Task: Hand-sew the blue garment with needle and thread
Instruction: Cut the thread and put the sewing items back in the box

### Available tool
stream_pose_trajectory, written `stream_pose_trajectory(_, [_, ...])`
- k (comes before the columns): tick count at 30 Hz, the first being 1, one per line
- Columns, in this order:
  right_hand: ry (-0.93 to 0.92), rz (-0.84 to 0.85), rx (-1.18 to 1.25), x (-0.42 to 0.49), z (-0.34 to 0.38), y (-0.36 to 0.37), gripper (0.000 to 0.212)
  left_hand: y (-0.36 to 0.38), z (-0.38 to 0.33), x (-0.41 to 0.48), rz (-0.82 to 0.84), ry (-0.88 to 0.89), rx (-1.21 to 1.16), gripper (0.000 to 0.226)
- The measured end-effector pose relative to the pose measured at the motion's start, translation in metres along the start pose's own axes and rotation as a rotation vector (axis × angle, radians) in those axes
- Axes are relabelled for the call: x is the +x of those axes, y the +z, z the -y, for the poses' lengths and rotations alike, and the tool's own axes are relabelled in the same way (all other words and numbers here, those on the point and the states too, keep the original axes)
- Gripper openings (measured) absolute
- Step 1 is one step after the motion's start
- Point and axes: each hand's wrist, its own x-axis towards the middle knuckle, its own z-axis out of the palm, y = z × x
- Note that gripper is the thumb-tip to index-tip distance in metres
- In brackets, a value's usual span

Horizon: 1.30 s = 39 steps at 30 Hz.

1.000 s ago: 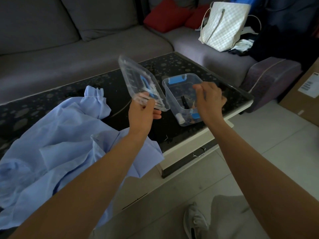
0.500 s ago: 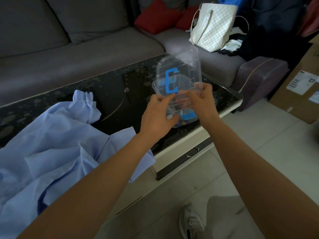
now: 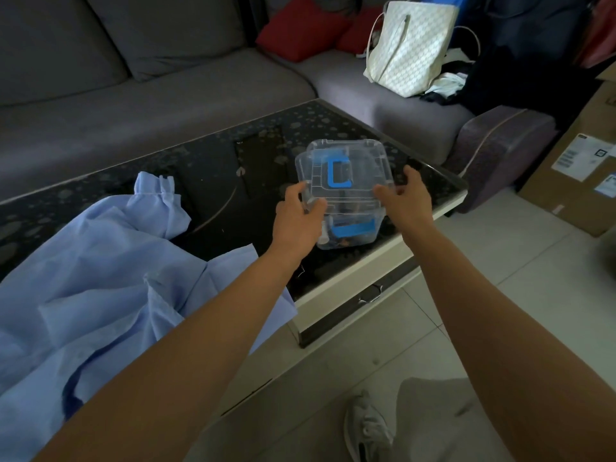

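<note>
The blue garment [image 3: 100, 278] lies crumpled on the left part of the dark glass table [image 3: 233, 181], one fold hanging over the near edge. To its right, near the table's front corner, stands a clear plastic box [image 3: 350, 233] with a blue clasp; its contents are too blurred to name. A clear lid [image 3: 343, 171] with a blue handle sits over the box, possibly not fully seated. The left hand [image 3: 296, 218] pinches the lid's left edge between thumb and curled fingers; the right hand [image 3: 408, 195] grips the right edge, fingers bent around it. Behind are a grey sofa [image 3: 150, 95], red cushions [image 3: 300, 31] and a white bag [image 3: 410, 45].
</note>
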Motion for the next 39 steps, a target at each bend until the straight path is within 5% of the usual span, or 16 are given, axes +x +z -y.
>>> stream_pose_trajectory(4, [0.157,0.281,0.006,-0.005,0.003,-0.004,0.025,-0.009,0.006,-0.001,-0.068,-0.028,-0.021,0.043])
stream_pose_trajectory(9, [0.268,0.606,-0.025,-0.021,0.011,-0.008,0.023,-0.021,0.01,-0.003,-0.185,-0.119,-0.102,0.053])
stream_pose_trajectory(15, [0.239,0.359,0.012,-0.019,0.01,-0.007,0.034,-0.025,0.015,-0.003,-0.164,-0.171,-0.024,0.025])
stream_pose_trajectory(18, [0.318,0.362,0.201,-0.022,0.01,-0.008,0.024,-0.025,0.01,-0.002,-0.195,-0.163,0.043,0.038])
stream_pose_trajectory(23, [0.445,0.547,0.443,-0.03,0.012,-0.008,0.027,-0.022,0.0,-0.015,-0.39,0.192,0.708,0.058])
stream_pose_trajectory(27, [0.422,0.694,0.241,-0.032,0.01,-0.009,0.041,-0.009,-0.004,-0.016,-0.141,0.348,0.926,0.059])
stream_pose_trajectory(29, [0.432,0.615,0.154,-0.028,0.008,-0.013,0.056,-0.008,-0.002,-0.015,-0.035,0.331,1.0,0.061])
stream_pose_trajectory(33, [0.257,0.206,0.157,-0.017,-0.005,-0.011,0.067,-0.02,0.0,-0.013,0.048,0.334,0.937,0.056])
stream_pose_trajectory(39, [0.171,0.264,0.046,-0.018,-0.011,-0.002,0.036,-0.029,-0.01,-0.012,0.035,0.231,0.713,0.043])
